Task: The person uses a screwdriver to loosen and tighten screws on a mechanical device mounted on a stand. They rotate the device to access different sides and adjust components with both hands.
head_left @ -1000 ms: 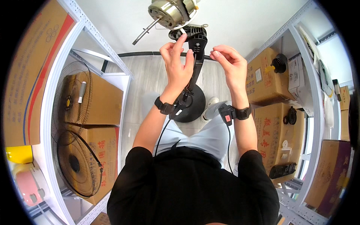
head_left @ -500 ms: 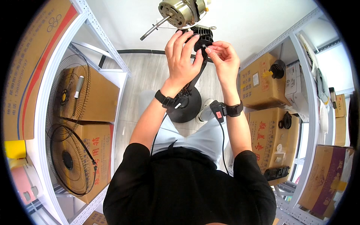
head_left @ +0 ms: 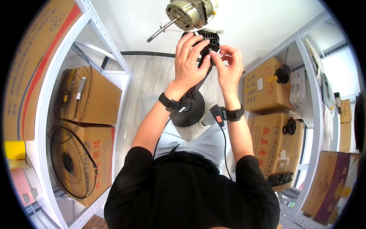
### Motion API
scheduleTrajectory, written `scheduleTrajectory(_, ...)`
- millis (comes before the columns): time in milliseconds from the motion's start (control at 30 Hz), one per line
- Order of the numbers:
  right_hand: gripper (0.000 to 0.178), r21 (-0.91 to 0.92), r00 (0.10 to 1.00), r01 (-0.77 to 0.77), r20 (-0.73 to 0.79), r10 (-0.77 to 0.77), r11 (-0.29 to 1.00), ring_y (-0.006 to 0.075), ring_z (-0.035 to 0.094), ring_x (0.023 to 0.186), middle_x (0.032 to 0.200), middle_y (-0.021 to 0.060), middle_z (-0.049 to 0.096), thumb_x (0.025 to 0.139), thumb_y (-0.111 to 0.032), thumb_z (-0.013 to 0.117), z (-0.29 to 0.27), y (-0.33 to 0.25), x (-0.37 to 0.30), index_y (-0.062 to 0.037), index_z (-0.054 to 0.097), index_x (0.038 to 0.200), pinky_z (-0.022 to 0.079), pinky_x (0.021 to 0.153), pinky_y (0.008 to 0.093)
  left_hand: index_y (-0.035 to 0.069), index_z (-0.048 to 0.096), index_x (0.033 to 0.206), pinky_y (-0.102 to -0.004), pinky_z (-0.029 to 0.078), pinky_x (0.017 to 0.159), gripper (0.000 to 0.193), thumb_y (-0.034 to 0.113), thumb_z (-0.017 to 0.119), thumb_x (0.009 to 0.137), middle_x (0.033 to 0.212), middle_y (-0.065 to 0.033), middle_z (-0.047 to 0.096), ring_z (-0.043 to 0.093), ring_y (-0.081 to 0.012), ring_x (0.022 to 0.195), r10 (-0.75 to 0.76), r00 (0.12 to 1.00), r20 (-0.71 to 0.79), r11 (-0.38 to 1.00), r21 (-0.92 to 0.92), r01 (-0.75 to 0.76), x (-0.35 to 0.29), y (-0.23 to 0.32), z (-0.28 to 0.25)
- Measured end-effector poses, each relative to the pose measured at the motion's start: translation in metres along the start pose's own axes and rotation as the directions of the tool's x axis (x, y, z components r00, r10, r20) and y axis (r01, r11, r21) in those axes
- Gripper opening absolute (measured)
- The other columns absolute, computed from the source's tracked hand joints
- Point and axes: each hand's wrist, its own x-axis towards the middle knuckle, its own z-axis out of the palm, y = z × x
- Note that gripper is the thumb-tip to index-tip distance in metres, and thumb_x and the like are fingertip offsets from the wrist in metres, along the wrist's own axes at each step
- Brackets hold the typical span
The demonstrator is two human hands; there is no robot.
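A fan motor (head_left: 187, 16) with a bare metal shaft (head_left: 163, 29) tops a stand at the far middle. Below the motor is its black ribbed neck (head_left: 213, 37). My left hand (head_left: 187, 65) grips this neck, fingers curled over its left side and thumb near the pivot. At the pivot a small metal screw (head_left: 210, 50) shows, and my right hand (head_left: 230, 68) pinches at it with thumb and fingertips. The fingers partly cover the screw. A black pole runs down to a round black base (head_left: 189, 115) on the floor.
On the left shelf, wire fan guards (head_left: 68, 160) lean before cardboard boxes (head_left: 100, 95), with a white-handled screwdriver (head_left: 81, 88) there. Boxes on the right shelf (head_left: 305, 126) carry a black knob-like part (head_left: 282, 73) and other small black parts. Both wrists wear black straps with cables.
The motor and neck have shifted slightly right and down in the picture, my left hand moving with them. My right fingers stay at the screw, a little more curled.
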Motion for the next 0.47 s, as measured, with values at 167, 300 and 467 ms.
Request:
scheduleTrajectory(167, 0.033, 0.153, 0.995, -0.089, 0.051, 0.082, 0.984, 0.0125, 0.061, 0.094, 0.107, 0.0061, 0.061, 0.079, -0.002, 0.079, -0.002, 0.003, 0.004, -0.0030, 0.067, 0.110, 0.055, 0.072, 0.0252, 0.013, 0.070, 0.108, -0.0459, 0.040, 0.106, 0.035, 0.006, 0.076, 0.075, 0.129, -0.0099, 0.056, 0.047, -0.0337, 0.127, 0.013, 1.000, -0.019, 0.999, -0.050, -0.014, -0.003, -0.003, 0.004)
scheduleTrajectory(300, 0.033, 0.279, 0.971, -0.229, 0.137, 0.197, 0.933, 0.0113, 0.060, 0.094, 0.108, 0.0048, 0.059, 0.081, 0.000, 0.077, -0.005, 0.010, 0.004, -0.0017, 0.067, 0.113, 0.054, 0.074, 0.0241, 0.017, 0.071, 0.101, -0.0463, 0.040, 0.105, 0.031, 0.006, 0.078, 0.073, 0.129, -0.0105, 0.054, 0.048, -0.0347, 0.124, 0.038, 0.998, -0.050, 0.999, -0.010, -0.039, -0.006, -0.005, 0.009)
scheduleTrajectory(467, 0.033, 0.359, 0.954, -0.294, 0.169, 0.248, 0.886, 0.0098, 0.058, 0.098, 0.112, 0.0042, 0.058, 0.083, 0.000, 0.076, -0.004, 0.013, 0.004, -0.0019, 0.066, 0.114, 0.053, 0.076, 0.0227, 0.018, 0.072, 0.097, -0.0479, 0.039, 0.105, 0.029, 0.007, 0.080, 0.072, 0.130, -0.0102, 0.053, 0.046, -0.0343, 0.125, 0.043, 0.996, -0.077, 0.999, 0.015, -0.042, -0.010, -0.009, 0.016)
